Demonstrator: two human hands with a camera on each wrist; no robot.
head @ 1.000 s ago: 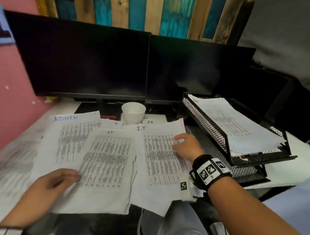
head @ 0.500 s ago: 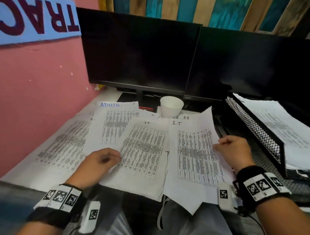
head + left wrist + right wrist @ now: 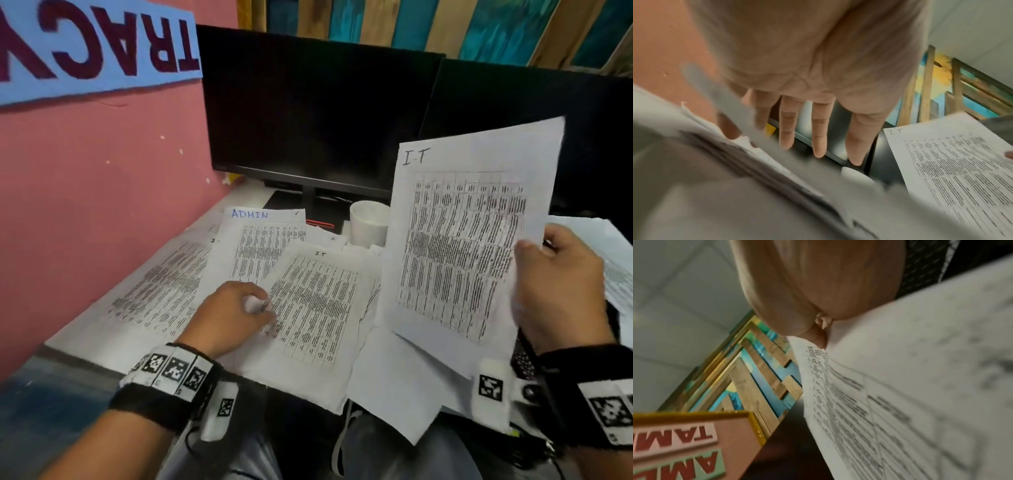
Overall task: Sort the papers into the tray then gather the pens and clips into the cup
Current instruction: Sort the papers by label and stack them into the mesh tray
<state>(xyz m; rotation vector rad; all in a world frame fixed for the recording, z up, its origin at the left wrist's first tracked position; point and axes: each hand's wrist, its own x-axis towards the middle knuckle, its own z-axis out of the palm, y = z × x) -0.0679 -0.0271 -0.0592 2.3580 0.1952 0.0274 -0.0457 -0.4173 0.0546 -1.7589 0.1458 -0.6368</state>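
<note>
Right fingers (image 3: 527,250): curled round the right edge of a printed sheet headed "I-T" (image 3: 469,233), thumb on its face, gripping it.
Right hand (image 3: 561,287): held that sheet up off the surface, tilted toward the person, in front of the right-hand monitor (image 3: 548,109).
Left fingers (image 3: 819,138): seen from the wrist, they reached out fairly straight over the papers; from the head view the thumb and forefinger seemed to nip the edge of a flat sheet, though whether they truly gripped it I cannot tell.
Left hand (image 3: 229,315): rested on the second "IT" sheet (image 3: 318,301) lying on the surface (image 3: 246,195).
Other papers: an "ADMIN" sheet (image 3: 263,236) and more printed pages lay overlapped beside it, toward the pink wall (image 3: 102,205).
Cup (image 3: 368,222): white, upright, behind the papers near the monitor stand.
Tray: mostly out of view at the right; only papers at that edge showed.
Pens and clips: one red clip (image 3: 320,224) lay left of the cup.
Step in hand: sorting papers, by my judgement early on, since most sheets lay unsorted.
Next move: likely carrying the lifted sheet rightward to the matching tray tier, keeping it flat enough to slide in.
</note>
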